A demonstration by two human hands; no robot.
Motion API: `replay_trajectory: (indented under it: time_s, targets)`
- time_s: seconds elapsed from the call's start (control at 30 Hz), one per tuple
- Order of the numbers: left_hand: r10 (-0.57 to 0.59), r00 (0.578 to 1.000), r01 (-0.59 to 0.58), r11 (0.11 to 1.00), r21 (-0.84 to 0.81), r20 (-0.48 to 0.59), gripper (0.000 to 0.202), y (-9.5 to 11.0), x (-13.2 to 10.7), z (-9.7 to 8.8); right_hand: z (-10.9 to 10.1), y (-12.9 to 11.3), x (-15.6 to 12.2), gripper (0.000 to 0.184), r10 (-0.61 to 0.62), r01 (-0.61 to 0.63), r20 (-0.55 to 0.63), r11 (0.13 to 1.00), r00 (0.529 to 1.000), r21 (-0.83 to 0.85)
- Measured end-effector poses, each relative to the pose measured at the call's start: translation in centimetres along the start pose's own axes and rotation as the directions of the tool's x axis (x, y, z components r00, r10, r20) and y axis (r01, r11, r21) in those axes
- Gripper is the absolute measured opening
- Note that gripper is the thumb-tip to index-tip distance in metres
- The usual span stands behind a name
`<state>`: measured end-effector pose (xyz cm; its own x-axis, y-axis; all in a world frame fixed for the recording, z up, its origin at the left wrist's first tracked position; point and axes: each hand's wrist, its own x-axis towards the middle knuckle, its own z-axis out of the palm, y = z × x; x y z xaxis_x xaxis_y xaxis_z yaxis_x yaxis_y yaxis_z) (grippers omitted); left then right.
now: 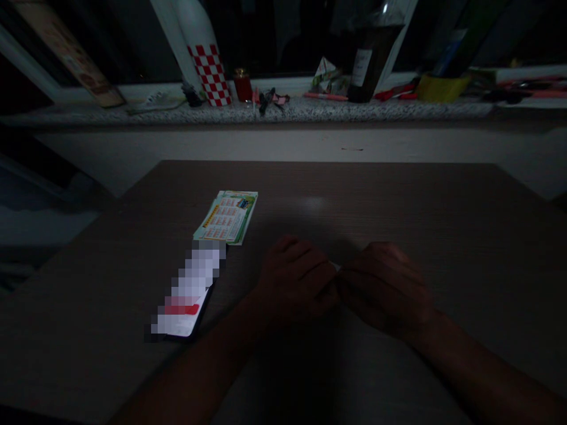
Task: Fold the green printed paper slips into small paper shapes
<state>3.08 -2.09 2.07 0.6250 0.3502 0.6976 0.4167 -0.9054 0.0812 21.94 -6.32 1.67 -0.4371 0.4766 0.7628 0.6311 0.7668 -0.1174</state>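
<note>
Brown, faintly grained material makes up our tabletop, dimly lit and spread across most of the frame. Just below and right of the centre, our left hand and our right hand meet, backs upward, with the fingers of both curled inward. Between them, near the middle of the frame, we see a small pale sliver, nearly all of it hidden by the hands. The fingers look drawn in rather than spread, but their tips are in shadow, so we cannot tell how far they are closed or which hand has hold of the sliver.

Left of our left hand lies a phone, its lit screen mostly pixelated, with a red patch low on it. Just above its top end, left of the frame's centre, sits a slightly fanned stack of cards, the uppermost printed with a calendar grid and edged in green.

Along the top of the frame runs a speckled stone sill before dark window panes. On it we find a white bottle with red checks, a small red jar, a dark labelled bottle and, toward the upper right, a yellow container.
</note>
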Motion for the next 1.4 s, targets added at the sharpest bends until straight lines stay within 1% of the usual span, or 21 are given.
replay_trajectory:
  time_s: [0.37, 0.5, 0.6, 0.63, 0.67, 0.73, 0.77, 0.83, 0.87, 0.9, 0.93, 1.0, 1.03, 1.07, 1.1, 1.13, 1.17, 1.23, 1.27, 1.33, 1.4]
  targets:
    - [-0.093, 0.995, 0.095, 0.993, 0.076, -0.035, 0.006, -1.5, -0.2, -1.3, -0.9, 0.5, 0.1, 0.013, 0.057, -0.058, -0.025, 0.997, 0.998, -0.047]
    - [-0.100, 0.993, 0.105, 0.990, 0.091, -0.056, 0.006, -2.2, -0.3, -1.8, -1.2, 0.6, 0.3, 0.014, 0.089, -0.090, -0.013, 0.995, 0.996, -0.039]
    - [-0.156, 0.983, 0.166, 0.981, 0.102, -0.101, 0.004, -2.8, -0.6, -2.2, -1.6, 0.8, 0.5, 0.013, 0.125, -0.125, -0.019, 0.991, 0.992, -0.049]
    - [-0.175, 0.975, 0.189, 0.976, 0.104, -0.135, 0.004, -2.9, -0.7, -2.3, -1.7, 0.9, 0.5, 0.012, 0.137, -0.138, -0.020, 0.989, 0.990, -0.057]
    - [-0.187, 0.973, 0.200, 0.976, 0.087, -0.135, 0.004, -2.8, -0.7, -2.3, -1.8, 1.0, 0.6, 0.011, 0.145, -0.147, -0.024, 0.987, 0.989, -0.062]
    - [-0.181, 0.977, 0.181, 0.983, -0.006, -0.112, 0.005, -2.4, -0.7, -2.1, -1.7, 1.2, 0.5, 0.010, 0.143, -0.145, -0.035, 0.988, 0.989, -0.048]
    - [-0.193, 0.980, 0.190, 0.980, -0.053, -0.049, 0.012, -2.0, -0.7, -2.0, -1.6, 1.2, 0.5, 0.010, 0.142, -0.143, -0.037, 0.989, 0.989, -0.028]
    - [-0.268, 0.963, 0.266, 0.953, -0.145, 0.009, 0.029, -1.1, -0.6, -1.5, -1.3, 1.0, 0.3, 0.010, 0.170, -0.168, -0.047, 0.985, 0.984, 0.046]
    - [-0.335, 0.941, 0.336, 0.917, -0.215, 0.044, 0.035, -0.7, -0.6, -1.3, -1.0, 0.9, 0.2, 0.010, 0.213, -0.208, -0.049, 0.974, 0.976, 0.092]
    - [-0.423, 0.903, 0.426, 0.854, -0.299, 0.076, 0.039, -0.4, -0.6, -1.0, -0.8, 0.7, 0.0, 0.010, 0.279, -0.267, -0.060, 0.951, 0.958, 0.157]
    - [-0.512, 0.851, 0.514, 0.763, -0.393, 0.119, 0.042, -0.2, -0.7, -0.8, -0.5, 0.5, -0.1, 0.009, 0.376, -0.355, -0.052, 0.906, 0.925, 0.232]
    - [-0.644, 0.721, 0.649, 0.500, -0.573, 0.256, 0.042, 0.1, -0.7, -0.3, -0.1, 0.1, -0.3, 0.006, 0.591, -0.558, -0.015, 0.770, 0.807, 0.309]
    - [-0.674, 0.659, 0.686, 0.355, -0.635, 0.334, 0.038, 0.1, -0.7, -0.1, 0.1, -0.1, -0.3, 0.005, 0.666, -0.630, 0.014, 0.700, 0.746, 0.337]
    - [-0.681, 0.606, 0.705, 0.220, -0.674, 0.411, 0.033, 0.2, -0.7, 0.1, 0.3, -0.2, -0.3, 0.004, 0.710, -0.672, 0.052, 0.638, 0.703, 0.376]
    - [-0.684, 0.561, 0.714, 0.115, -0.690, 0.466, 0.026, 0.2, -0.6, 0.3, 0.4, -0.3, -0.3, 0.004, 0.740, -0.703, 0.087, 0.585, 0.667, 0.405]
    - [-0.681, 0.527, 0.717, 0.036, -0.696, 0.508, 0.021, 0.3, -0.5, 0.5, 0.5, -0.3, -0.3, 0.005, 0.759, -0.722, 0.121, 0.540, 0.640, 0.433]
    - [-0.682, 0.499, 0.717, -0.021, -0.697, 0.534, 0.018, 0.3, -0.4, 0.6, 0.6, -0.3, -0.2, 0.006, 0.767, -0.732, 0.151, 0.504, 0.623, 0.459]
    - [-0.687, 0.462, 0.709, -0.094, -0.699, 0.561, 0.015, 0.4, -0.2, 0.7, 0.6, 0.0, -0.3, 0.006, 0.769, -0.735, 0.194, 0.455, 0.609, 0.503]
    - [-0.690, 0.444, 0.704, -0.126, -0.699, 0.572, 0.015, 0.3, -0.1, 0.7, 0.6, 0.1, -0.3, 0.006, 0.761, -0.727, 0.208, 0.443, 0.614, 0.525]
    - [-0.691, 0.410, 0.687, -0.196, -0.700, 0.596, 0.014, 0.2, -0.1, 0.8, 0.4, 0.6, -0.6, 0.003, 0.730, -0.696, 0.218, 0.451, 0.648, 0.559]
    - [-0.683, 0.387, 0.658, -0.266, -0.704, 0.619, 0.014, 0.0, -0.2, 0.9, 0.1, 1.1, -0.9, 0.007, 0.679, -0.650, 0.201, 0.510, 0.706, 0.563]
